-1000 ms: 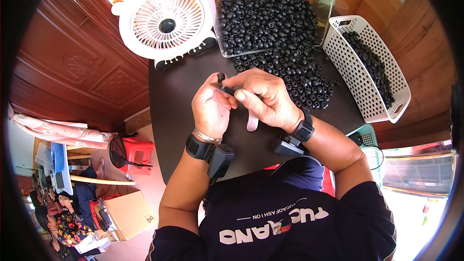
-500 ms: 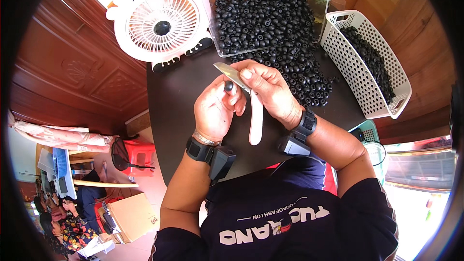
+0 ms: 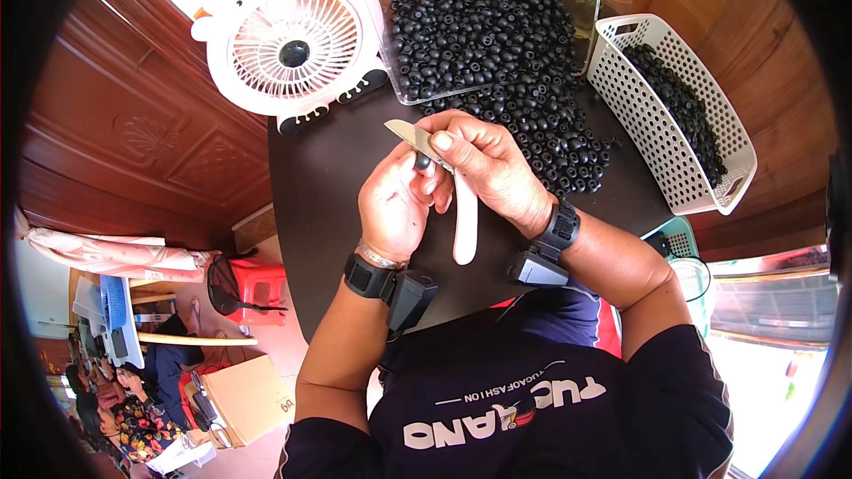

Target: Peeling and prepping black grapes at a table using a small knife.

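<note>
Above the dark counter (image 3: 333,168), a small black piece (image 3: 422,160) sits at the fingertips of the left hand (image 3: 393,204), which is closed around it in a pinch. Directly over that piece, and partly hiding it, lies the blade (image 3: 408,134) of a knife (image 3: 466,222) gripped by the right hand (image 3: 497,168), its thumb (image 3: 442,140) pressed along the metal. So the left grip has the piece, and the right grip is just beside it on the other side; whether the edge touches it I cannot tell. The blade's long axis slants from the right thumb to the far left, while its pale pink handle hangs back toward the person. The piece shows a smooth, rounded, shiny face; its own long axis is too hidden to read. Beyond the hands, a heap of similar pieces (image 3: 479,31), glossy, bulb-shaped, many with round holes, fills a clear, stiff tub (image 3: 417,101) and spreads onto the matt counter. To the right, a white basket (image 3: 643,129) with perforated walls holds more black pieces; to the left stands a smooth white fan (image 3: 295,53) with a ribbed round grille.
</note>
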Tool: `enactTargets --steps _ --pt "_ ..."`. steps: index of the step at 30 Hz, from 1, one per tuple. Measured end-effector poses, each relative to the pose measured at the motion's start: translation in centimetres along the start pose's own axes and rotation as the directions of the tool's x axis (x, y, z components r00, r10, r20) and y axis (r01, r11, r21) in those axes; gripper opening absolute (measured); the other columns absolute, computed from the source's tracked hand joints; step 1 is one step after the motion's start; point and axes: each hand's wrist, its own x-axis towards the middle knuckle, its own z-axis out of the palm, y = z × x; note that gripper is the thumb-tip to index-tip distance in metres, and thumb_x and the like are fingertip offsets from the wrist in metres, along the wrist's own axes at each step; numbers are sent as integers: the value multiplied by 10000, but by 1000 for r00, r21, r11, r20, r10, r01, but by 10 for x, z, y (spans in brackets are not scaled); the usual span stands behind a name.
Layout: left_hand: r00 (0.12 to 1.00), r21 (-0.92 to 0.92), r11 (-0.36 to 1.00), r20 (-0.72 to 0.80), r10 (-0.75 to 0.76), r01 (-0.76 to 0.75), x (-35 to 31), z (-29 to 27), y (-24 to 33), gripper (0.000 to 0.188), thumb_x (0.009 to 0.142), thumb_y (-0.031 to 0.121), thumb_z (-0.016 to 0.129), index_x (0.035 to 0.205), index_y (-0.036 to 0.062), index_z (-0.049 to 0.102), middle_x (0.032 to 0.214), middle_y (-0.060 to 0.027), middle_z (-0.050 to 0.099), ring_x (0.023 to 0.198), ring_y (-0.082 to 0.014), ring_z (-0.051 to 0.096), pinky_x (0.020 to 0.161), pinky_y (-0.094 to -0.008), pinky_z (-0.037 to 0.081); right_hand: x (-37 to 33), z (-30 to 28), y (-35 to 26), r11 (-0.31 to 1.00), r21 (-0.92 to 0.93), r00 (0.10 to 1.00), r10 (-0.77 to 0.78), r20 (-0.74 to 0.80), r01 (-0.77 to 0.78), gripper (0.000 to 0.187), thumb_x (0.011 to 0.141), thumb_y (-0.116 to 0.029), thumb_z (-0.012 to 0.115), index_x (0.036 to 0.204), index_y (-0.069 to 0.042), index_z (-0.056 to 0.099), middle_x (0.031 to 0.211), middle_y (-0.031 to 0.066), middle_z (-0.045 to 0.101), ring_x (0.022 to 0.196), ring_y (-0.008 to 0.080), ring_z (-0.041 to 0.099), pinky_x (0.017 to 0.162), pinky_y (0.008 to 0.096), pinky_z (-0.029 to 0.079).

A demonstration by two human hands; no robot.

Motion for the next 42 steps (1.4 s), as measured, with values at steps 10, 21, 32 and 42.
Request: enactTargets --steps 10,21,32,42 --pt "999 -17 999 -28 40 -41 -2 2 -6 255 916 292 415 827 61 479 691 -5 443 598 -137 461 557 -268 394 0 -1 1 997 -78 1000 -30 5 31 236 958 -176 505 879 30 589 916 80 599 663 83 601 555 231 550" --pt "974 -130 989 -225 36 -66 -2 9 -19 237 947 283 439 864 73 511 767 29 478 685 -75 458 621 -236 394 -1 2 6 993 -111 999 -47 0 47 235 953 -214 530 945 7 611 830 25 617 650 54 561 587 208 492" --pt "997 -232 972 -72 26 -42 -1 4 -16 243 926 306 416 821 91 463 718 7 448 664 -110 446 615 -264 401 -1 0 -1 1000 -9 1000 28 15 -27 353 964 -306 488 1081 9 594 749 26 622 604 84 602 524 208 509" --pt "998 -165 986 -60 28 -37 -4 5 -14 247 945 287 407 809 93 475 696 28 425 655 -89 426 635 -250 381 -1 2 0 999 -8 999 38 4 -38 259 961 -225 509 1030 10 592 773 30 616 630 81 581 579 226 525"
